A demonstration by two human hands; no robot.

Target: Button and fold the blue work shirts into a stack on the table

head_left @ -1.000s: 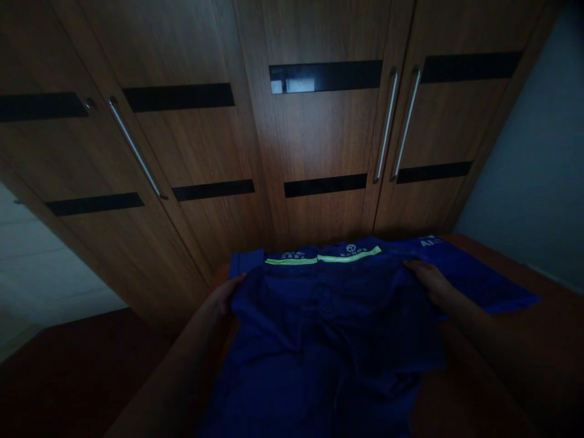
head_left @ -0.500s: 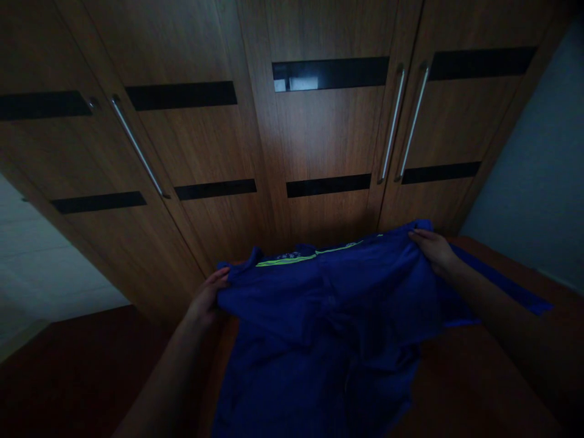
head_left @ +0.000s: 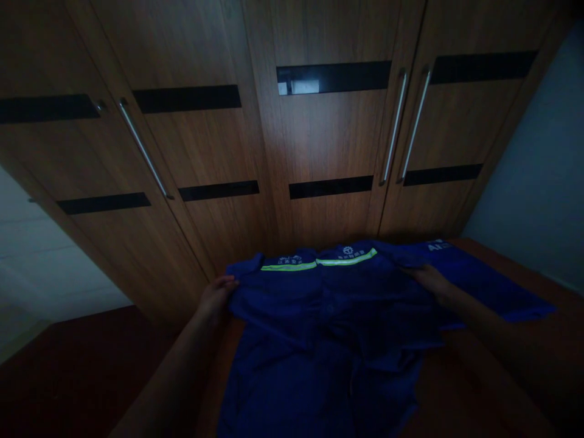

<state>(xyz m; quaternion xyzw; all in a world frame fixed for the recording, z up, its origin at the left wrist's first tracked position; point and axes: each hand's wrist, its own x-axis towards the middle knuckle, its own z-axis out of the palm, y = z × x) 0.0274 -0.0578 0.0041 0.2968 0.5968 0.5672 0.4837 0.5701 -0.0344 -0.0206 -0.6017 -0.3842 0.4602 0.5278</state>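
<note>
Near wardrobe doors [head_left: 319,137], left fingers [head_left: 226,283] and right fingers [head_left: 418,272], stretched forward, wide apart, grasp a blue garment [head_left: 283,307].

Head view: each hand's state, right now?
Left hand: closed, holding the blue garment by an edge.
Right hand: closed on its opposite edge, though dimly lit.

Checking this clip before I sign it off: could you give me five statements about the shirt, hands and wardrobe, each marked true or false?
1. The left hand holds an edge of the blue shirt. True.
2. The right hand grips a wardrobe handle. False: the right hand is on the shirt.
3. The shirt's stripe is red. False: the stripe is yellow-green with a pale middle.
4. Blue cloth printed "AI" lies beside the shirt. True.
5. The wardrobe doors stand open. False: the wardrobe doors in view are shut.
</note>
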